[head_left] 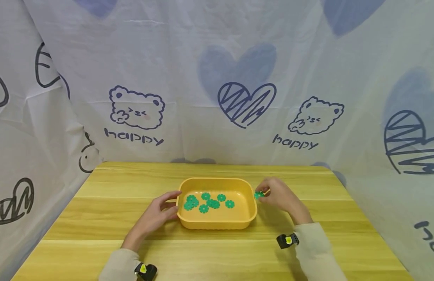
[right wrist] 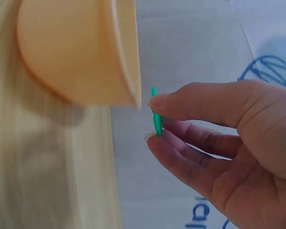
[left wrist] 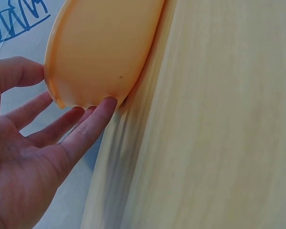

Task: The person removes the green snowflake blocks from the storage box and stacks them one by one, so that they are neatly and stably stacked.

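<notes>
Green is the colour to watch here: one toothed disc (head_left: 259,194) is pinched between thumb and fingertips of my right hand (head_left: 279,194), showing edge-on in the right wrist view. It's just outside the right end of the yellow tub (head_left: 217,225), apart from the rim on that camera. My left hand (head_left: 156,214) is loosely spread, digits against the tub's outer left end, so I'd call it steadying more than gripping. The tub sits on the desk (head_left: 217,253) with a bunch of similar discs (head_left: 221,198) inside, mostly left and middle.

My two cents: go easy on the pinch, since the piece is thin and a hard squeeze could flip it. Any sideways move wants lift first, because a knuckle catching the rim could shove the whole tub. Light counter-pressure from the left seems plenty.
</notes>
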The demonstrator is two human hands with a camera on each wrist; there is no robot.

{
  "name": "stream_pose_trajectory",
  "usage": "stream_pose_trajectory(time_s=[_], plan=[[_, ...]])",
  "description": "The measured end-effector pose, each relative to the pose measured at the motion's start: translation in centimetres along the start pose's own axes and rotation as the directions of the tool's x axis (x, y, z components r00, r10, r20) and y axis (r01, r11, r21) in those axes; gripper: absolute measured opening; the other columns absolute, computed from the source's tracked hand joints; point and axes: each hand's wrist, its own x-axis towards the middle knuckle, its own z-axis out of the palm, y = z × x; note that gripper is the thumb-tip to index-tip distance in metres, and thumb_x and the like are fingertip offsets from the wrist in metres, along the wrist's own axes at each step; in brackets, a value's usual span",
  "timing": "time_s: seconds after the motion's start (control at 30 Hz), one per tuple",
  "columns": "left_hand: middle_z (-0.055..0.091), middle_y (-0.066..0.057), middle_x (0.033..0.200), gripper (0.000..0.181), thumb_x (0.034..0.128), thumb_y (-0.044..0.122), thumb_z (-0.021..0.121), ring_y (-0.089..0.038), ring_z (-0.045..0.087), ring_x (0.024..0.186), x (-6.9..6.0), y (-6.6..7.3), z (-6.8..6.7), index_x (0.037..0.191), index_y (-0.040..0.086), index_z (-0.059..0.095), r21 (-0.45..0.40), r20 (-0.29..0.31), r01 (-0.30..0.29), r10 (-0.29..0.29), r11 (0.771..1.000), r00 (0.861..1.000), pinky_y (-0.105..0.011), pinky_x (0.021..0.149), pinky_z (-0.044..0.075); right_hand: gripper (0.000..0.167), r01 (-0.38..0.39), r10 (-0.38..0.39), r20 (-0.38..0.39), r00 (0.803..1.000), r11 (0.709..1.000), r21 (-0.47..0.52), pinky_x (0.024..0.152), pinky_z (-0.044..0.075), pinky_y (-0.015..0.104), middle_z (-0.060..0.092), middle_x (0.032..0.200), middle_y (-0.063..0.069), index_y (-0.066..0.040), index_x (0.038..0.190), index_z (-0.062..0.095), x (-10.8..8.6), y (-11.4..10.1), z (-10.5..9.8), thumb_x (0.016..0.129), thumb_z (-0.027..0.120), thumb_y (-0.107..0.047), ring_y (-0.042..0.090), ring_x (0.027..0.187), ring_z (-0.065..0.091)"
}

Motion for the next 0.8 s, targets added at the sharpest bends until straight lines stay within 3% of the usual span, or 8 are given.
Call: stream_pose_trajectory(time_s=[0.2, 0.43, 0.8], plan=[[0.038, -0.032, 0.158, 0.052, 0.102, 0.003, 0.057, -0.051, 0.05, 0.137, 0.0, 0.1, -0.1, 0.153, -0.001, 0.044, 0.005, 0.0, 0.005, -0.005, 1.0, 1.0, -0.03, 0.09, 0.064, 0.015, 0.01, -0.01, -0.03, 0.999, 1.0, -0.01, 0.071, 0.065, 0.033, 0.076, 0.092, 0.017, 0.005, 0.095, 0.078, -1.2, 1.9, 0.0, 0.081, 0.079, 0.004, 0.025, 0.081, 0.072], [0.038, -0.032, 0.158, 0.052, 0.1018, 0.003, 0.057, -0.051, 0.051, 0.136, 0.0, 0.1, -0.1, 0.153, -0.001, 0.044, 0.001, 0.001, 0.004, -0.004, 1.0, 1.0, -0.03, 0.091, 0.064, 0.015, -0.074, 0.074, -0.022, 0.997, 0.997, -0.018, 0.073, 0.065, 0.035, 0.076, 0.094, 0.018, 0.005, 0.097, 0.077, -1.9, 3.9, 0.4, 0.081, 0.08, 0.004, 0.026, 0.083, 0.072], [0.039, -0.031, 0.158, 0.053, 0.1017, 0.002, 0.056, -0.05, 0.051, 0.136, 0.0, 0.2, -0.1, 0.153, -0.002, 0.043, 0.005, 0.001, 0.008, -0.008, 1.0, 1.0, -0.033, 0.092, 0.064, 0.02, -0.179, 0.179, 0.017, 0.984, 0.983, -0.031, 0.078, 0.065, 0.038, 0.077, 0.095, 0.016, 0.005, 0.099, 0.077, -2.9, 5.5, 1.6, 0.08, 0.082, 0.002, 0.025, 0.085, 0.073]])
